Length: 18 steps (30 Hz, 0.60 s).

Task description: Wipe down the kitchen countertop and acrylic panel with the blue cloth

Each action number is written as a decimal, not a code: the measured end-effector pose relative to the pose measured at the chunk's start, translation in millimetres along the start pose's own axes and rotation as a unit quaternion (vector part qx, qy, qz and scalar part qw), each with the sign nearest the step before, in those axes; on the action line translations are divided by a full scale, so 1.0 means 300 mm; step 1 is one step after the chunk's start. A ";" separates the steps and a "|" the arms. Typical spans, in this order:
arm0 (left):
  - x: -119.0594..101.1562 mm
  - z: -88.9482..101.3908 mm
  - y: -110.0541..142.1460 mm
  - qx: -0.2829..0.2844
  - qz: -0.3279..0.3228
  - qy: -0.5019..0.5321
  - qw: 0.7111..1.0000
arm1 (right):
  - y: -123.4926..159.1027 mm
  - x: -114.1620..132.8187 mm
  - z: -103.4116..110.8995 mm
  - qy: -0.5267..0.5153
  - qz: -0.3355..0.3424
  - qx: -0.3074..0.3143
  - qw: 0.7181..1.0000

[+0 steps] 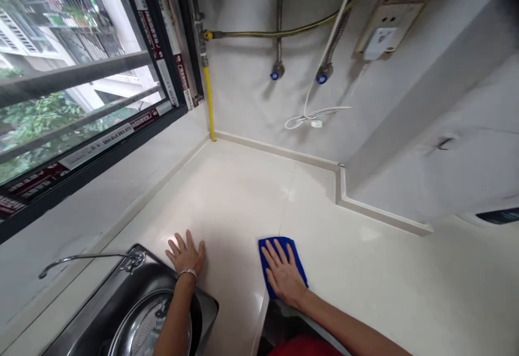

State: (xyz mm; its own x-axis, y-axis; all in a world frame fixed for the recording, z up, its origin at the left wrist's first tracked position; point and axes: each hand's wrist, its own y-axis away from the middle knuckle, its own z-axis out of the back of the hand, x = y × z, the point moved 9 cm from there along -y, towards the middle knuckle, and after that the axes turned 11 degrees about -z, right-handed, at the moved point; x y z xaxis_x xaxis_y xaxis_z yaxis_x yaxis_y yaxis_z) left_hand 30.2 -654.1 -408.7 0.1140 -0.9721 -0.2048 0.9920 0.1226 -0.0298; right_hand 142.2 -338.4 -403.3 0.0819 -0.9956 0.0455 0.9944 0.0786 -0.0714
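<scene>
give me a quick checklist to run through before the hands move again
1. Right hand flat on the blue cloth: ok, palm down, fingers spread.
2. Left hand resting on the counter: ok, palm down beside the sink.
3. Wrists free of jewellery: not ok, a bracelet is on the left wrist.
4. White cable off the counter: ok, its loops lie against the wall.
5. Cloth dampness: cannot tell from this view.
</scene>
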 end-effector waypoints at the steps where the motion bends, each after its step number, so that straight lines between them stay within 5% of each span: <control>1: 0.005 -0.002 0.003 0.003 -0.019 0.002 1.000 | -0.035 0.073 -0.004 -0.013 0.028 0.018 0.999; 8: 0.033 0.016 0.052 -0.014 -0.088 -0.007 0.996 | -0.213 0.477 -0.021 -0.115 0.216 0.081 0.966; 13: 0.041 0.023 0.070 -0.087 -0.087 -0.010 0.992 | -0.408 0.607 -0.024 -0.167 0.250 0.071 0.951; 18: 0.051 0.007 0.078 -0.098 -0.080 -0.022 0.992 | -0.664 0.716 -0.021 -0.195 0.233 0.041 0.952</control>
State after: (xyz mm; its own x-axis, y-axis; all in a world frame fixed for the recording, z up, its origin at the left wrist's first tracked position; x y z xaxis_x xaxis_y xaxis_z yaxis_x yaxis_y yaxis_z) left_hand 55.4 -666.6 -410.4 -0.0372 -0.9894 -0.1401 0.9684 -0.0011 -0.2495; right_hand -38.8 -568.1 -385.6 0.5189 -0.7576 0.3959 0.8441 0.5272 -0.0977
